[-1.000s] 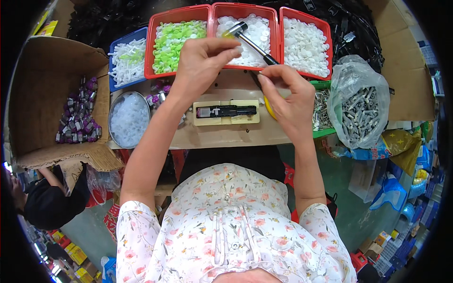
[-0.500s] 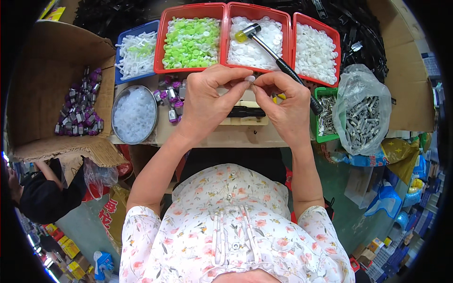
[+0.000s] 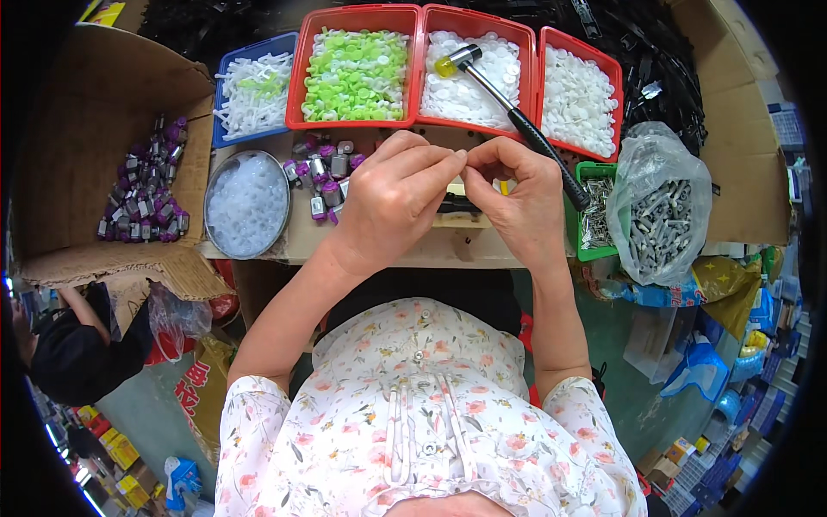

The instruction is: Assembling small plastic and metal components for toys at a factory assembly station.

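My left hand [image 3: 389, 200] and my right hand [image 3: 519, 191] meet fingertip to fingertip above the workbench. Both are closed in a pinch, and whatever is between the fingers is too small and covered to name. Below them, partly hidden, lies a cream-coloured block [image 3: 461, 221] with a black part [image 3: 457, 204] on it. A hammer [image 3: 532, 129] with a yellow-tipped head and black handle leans across the red bins, its grip end close to my right hand. Beside my left hand lie several small metal pieces with purple ends [image 3: 325, 185].
Bins hold white pegs [image 3: 252, 95], green and white caps [image 3: 357, 77], white discs [image 3: 461, 90] and small white pieces [image 3: 575, 99]. A round dish [image 3: 246, 207] and cardboard box [image 3: 65, 142] stand left. Right are a green metal-parts tray [image 3: 594, 252] and plastic bag [image 3: 659, 215].
My left hand has turned over, its fingers folding across, and shifted slightly right. The small whitish piece seen at the fingertips before is now covered. My right hand keeps its pinch.
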The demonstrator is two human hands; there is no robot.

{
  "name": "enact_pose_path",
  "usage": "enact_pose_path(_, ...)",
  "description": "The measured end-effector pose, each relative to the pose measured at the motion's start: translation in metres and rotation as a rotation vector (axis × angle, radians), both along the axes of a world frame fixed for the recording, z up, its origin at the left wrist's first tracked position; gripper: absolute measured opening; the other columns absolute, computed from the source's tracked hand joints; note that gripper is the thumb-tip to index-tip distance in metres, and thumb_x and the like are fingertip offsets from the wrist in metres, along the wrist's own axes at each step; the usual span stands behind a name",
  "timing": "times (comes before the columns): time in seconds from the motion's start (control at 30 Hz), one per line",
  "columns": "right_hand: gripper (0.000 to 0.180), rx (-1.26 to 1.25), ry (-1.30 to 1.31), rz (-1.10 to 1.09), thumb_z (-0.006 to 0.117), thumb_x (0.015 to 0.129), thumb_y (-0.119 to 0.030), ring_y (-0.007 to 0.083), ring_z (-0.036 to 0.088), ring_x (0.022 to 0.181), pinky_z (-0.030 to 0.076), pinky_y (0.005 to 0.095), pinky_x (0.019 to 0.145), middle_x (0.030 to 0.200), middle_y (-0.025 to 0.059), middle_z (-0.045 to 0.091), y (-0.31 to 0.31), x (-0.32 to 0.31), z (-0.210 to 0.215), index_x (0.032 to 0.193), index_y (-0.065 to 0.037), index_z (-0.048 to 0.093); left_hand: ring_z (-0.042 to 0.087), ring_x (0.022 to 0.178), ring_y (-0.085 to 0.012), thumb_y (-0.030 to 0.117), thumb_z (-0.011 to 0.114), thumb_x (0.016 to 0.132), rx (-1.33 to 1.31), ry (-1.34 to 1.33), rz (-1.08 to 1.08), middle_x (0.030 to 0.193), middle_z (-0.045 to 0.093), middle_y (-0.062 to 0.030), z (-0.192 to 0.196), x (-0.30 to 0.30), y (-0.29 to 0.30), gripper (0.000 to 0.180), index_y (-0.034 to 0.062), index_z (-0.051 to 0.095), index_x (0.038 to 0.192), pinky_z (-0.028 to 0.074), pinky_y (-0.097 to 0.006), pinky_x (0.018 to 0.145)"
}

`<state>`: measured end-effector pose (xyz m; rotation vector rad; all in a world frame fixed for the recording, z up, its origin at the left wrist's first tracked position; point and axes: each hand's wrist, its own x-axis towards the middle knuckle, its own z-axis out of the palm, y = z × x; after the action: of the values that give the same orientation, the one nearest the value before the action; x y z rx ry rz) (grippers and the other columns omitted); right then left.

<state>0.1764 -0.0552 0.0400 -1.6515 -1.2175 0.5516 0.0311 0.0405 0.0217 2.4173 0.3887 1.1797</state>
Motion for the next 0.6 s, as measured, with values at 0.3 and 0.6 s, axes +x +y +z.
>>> enact_pose_path(0.3,0.011,0.077,0.111,0.059,0.074,0.086,-0.002,0.0073,0.061,0.078,0.050,0.0228,0.071,0.089,0.0038,0.070,-0.002,0.002,-0.005,0.095,0.004,0.069,0.067,0.080,-0.0101,0.005,0.076,0.085,-1.197,-0.187,-0.107,0.093,0.075,-0.0073,-0.016,-0.008,-0.015,0.023,-0.0009,0.074,0.108,0.055,-0.026,0.071)
enact_pose_path(0.6,0.017,0.324,-0.294,0.051,0.073,0.080,0.007,0.0205,0.069,0.080,0.053,0.0289,0.074,0.093,0.0126,0.070,-0.006,-0.007,-0.024,0.096,0.004,0.068,0.069,0.090,-0.0154,0.001,0.069,0.090,-1.607,-0.333,-0.175,0.105,0.073,-0.0117,-0.019,-0.012,-0.021,0.024,-0.0018,0.071,0.114,0.055,-0.027,0.082)
